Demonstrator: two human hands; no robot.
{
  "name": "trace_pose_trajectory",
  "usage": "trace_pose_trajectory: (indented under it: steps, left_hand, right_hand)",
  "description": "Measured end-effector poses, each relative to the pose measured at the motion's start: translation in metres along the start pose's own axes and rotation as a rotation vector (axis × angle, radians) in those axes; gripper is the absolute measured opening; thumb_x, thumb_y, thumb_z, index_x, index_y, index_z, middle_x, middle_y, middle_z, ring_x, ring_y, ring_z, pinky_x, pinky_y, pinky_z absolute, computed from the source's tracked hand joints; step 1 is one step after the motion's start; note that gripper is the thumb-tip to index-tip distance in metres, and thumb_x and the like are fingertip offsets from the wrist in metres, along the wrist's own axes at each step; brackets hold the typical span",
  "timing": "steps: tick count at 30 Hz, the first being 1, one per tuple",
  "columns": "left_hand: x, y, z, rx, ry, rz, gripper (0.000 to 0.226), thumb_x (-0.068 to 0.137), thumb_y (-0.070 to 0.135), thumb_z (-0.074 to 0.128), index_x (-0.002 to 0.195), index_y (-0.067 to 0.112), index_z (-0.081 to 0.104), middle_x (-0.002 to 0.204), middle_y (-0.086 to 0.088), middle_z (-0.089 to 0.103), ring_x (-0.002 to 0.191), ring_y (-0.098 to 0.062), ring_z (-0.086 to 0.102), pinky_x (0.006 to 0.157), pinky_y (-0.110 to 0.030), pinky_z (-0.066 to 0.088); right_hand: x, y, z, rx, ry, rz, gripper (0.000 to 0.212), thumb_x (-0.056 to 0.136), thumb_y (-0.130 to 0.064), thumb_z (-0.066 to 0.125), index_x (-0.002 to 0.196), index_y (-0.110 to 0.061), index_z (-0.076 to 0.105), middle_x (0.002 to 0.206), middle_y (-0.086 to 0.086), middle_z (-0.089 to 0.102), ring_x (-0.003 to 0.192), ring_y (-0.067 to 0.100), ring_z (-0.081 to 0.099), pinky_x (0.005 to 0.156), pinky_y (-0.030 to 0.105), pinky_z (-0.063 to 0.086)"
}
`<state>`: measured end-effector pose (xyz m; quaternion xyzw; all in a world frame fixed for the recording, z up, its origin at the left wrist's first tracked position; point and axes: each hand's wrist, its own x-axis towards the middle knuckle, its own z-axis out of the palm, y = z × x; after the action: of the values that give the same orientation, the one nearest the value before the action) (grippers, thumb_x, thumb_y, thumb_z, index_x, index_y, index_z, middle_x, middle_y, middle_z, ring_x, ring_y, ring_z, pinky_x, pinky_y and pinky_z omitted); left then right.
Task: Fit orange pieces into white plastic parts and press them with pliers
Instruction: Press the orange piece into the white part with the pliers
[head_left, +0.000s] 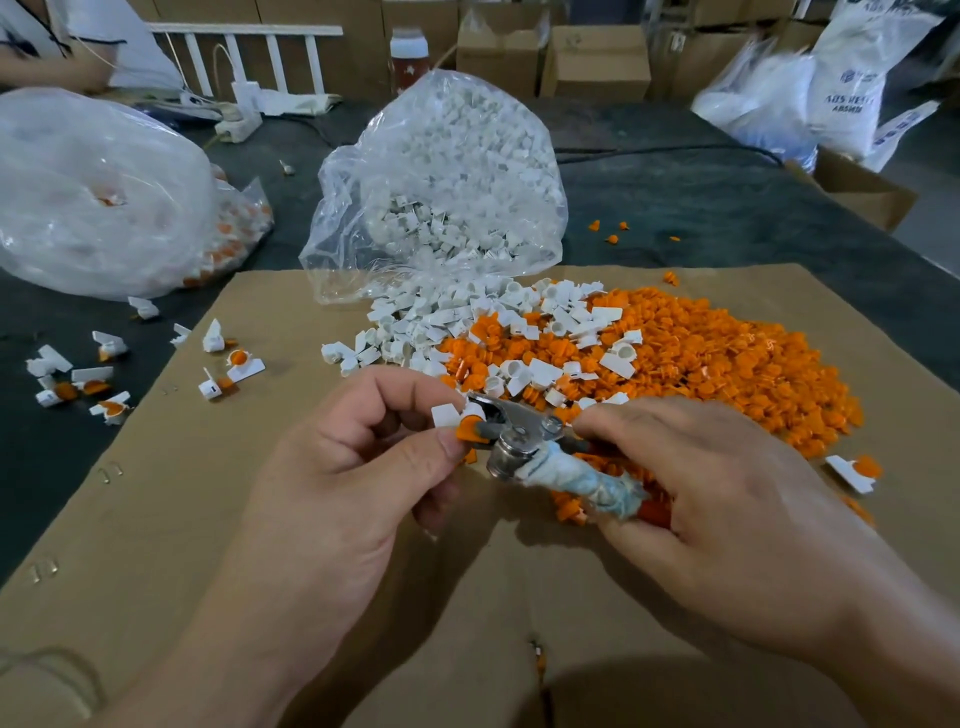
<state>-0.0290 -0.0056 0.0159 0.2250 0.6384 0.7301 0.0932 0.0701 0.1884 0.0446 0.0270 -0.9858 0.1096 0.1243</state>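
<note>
Pinching a white part (451, 415) — left hand (332, 467); right hand (691, 483) grips pliers (524, 431).

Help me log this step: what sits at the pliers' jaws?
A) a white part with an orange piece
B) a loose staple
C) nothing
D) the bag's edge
A: the left hand pinches a white part with an orange piece at the jaws of the pliers, held in the right hand.
</note>
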Motion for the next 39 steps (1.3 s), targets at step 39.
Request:
trace_pose_trajectory:
  steps: [39]
  left_hand:
    - [-0.003,0.003,0.0,0.043,0.021,-0.032,0.013,0.07,0.028,0.068,0.082,0.026,0.073,0.064,0.001,0.061,0.057,-0.012,0.057,0.052,-0.02,0.049]
  right_hand:
    - [0.0,-0.012,0.007,-0.09,0.013,0.072,0.018,0.078,-0.036,0.062,0.069,-0.028,0.049,0.06,-0.013,0.044,0.052,0.012,0.042,0.047,0.027,0.031]
